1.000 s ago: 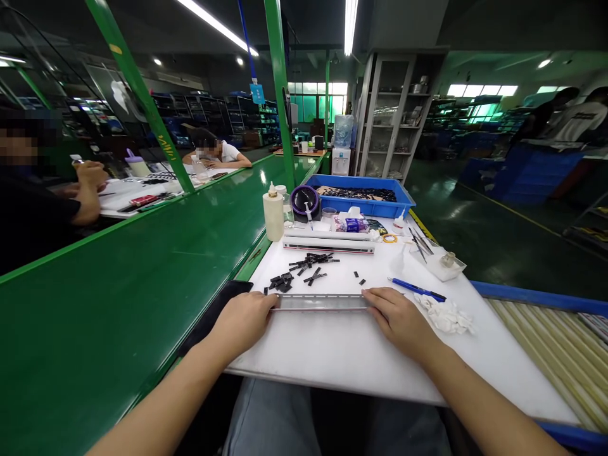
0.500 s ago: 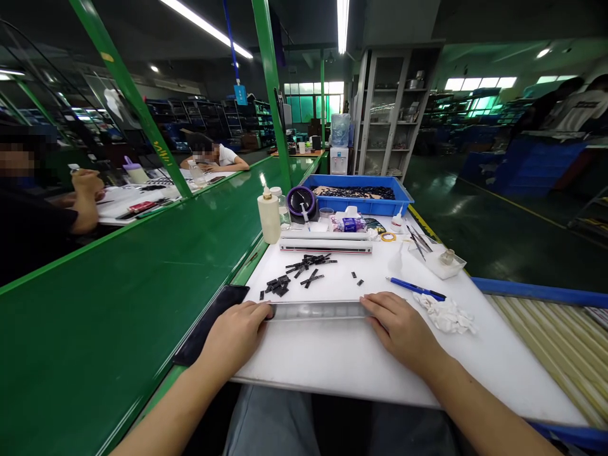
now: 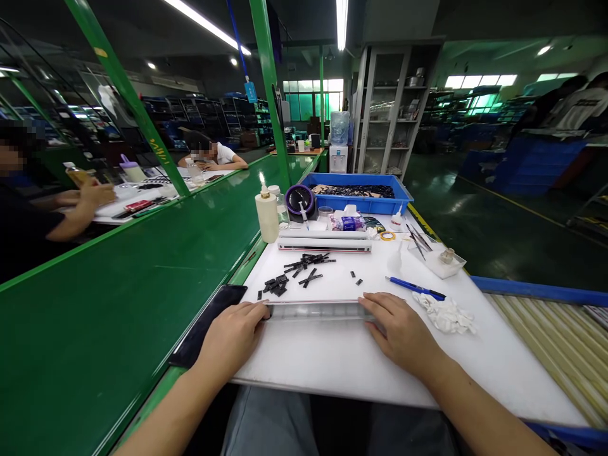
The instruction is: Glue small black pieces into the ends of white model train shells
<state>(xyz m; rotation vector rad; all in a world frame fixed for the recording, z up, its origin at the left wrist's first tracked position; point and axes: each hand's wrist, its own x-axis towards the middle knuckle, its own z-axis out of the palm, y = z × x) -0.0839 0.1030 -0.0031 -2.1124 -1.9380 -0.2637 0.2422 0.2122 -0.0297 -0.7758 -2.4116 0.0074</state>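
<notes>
A long, pale grey strip-like piece with a smooth, shiny face lies across the white work surface in front of me. Its left end is gripped by my left hand, thumb and fingers closed around it. At the other end, my right hand pinches the piece between thumb and fingers. The fingers cover both ends. Just beyond it are a pile of small black strips, more black strips and two tiny black pieces lying apart.
Farther back lie white bars, a cream pump bottle and a blue bin of dark parts. To the right are a blue pen, crumpled tissue and a small tray. A co-worker sits across the green divider.
Both my hands keep their hold on the long piece, which looks turned slightly about its length. Across the divider, the co-worker's hands have lowered and a bottle now shows by them.
</notes>
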